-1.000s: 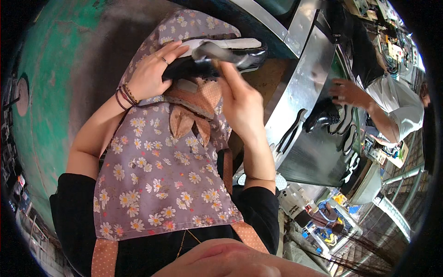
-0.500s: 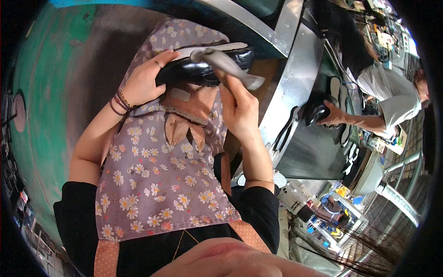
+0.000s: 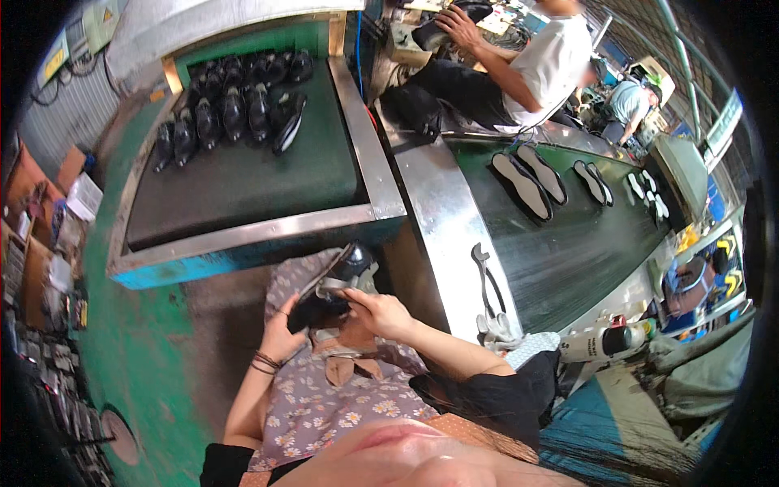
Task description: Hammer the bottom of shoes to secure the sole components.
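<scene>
A glossy black shoe (image 3: 354, 260) is held over my lap, its sole edge toward the upper left. My left hand (image 3: 282, 331) is closed round its lower end, thumb on the dark upper. On the shoe's right side, my right hand (image 3: 383, 315) is closed on a grey, strip-like thing (image 3: 333, 284) that lies against the upper. Whether that is cloth or a thin tool, I cannot make out. Beneath both hands is the flowered apron (image 3: 304, 414), with a peach pocket and bow partly hidden by them.
Ahead, a metal-edged belt (image 3: 251, 195) bears rows of black shoes (image 3: 234, 118). Pincers (image 3: 489, 280) lie on the metal ledge (image 3: 442, 219) at my right. Several soles (image 3: 523, 187) rest on the right belt (image 3: 568, 260). A co-worker (image 3: 552, 69) holds a black shoe (image 3: 442, 28).
My view has swung upward, bringing the shoe rows into sight. Both hands still hold the shoe and grey strip. The co-worker's shoe, earlier down by the belt, is now lifted.
</scene>
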`<state>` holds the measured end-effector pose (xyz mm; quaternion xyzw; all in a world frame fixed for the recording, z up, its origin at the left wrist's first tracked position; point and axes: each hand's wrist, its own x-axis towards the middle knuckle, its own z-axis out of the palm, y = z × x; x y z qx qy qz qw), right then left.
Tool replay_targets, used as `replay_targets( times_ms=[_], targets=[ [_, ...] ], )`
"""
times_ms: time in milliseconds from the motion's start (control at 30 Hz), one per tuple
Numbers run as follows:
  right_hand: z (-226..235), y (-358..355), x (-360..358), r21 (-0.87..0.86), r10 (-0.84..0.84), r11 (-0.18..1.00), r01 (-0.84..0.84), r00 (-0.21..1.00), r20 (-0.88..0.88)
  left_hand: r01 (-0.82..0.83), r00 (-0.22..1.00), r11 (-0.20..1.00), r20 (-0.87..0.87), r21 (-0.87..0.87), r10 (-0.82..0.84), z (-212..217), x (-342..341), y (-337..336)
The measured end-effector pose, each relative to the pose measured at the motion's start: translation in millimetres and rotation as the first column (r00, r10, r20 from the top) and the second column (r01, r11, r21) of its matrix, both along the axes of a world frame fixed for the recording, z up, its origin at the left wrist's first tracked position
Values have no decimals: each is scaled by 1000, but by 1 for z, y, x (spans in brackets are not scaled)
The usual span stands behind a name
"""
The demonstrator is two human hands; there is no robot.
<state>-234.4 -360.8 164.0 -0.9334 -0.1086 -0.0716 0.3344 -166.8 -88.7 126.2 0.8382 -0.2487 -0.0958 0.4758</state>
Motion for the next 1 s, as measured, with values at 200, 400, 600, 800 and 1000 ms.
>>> replay_targets(
  times_ms=[200,400,600,800,1000],
  targets=[
    [33,2,4,40,-36,999,29,983,179,-1,1000,999,-3,46,1,-6,-2,6],
    [40,0,25,-206,19,978,-18,1000,2,-20,1000,994,23,107,18,0,-4,-2],
    [56,24,14,-3,-3,1000,4,999,36,-48,995,997,88,65,43,-30,-4,7],
    [71,28,4,-104,92,990,-94,995,-27,-15,999,1000,32,-21,15,-24,-3,4],
    [49,38,-1,-61,120,991,-121,993,-13,10,993,998,116,-55,-3,-53,6,25]
  ],
)
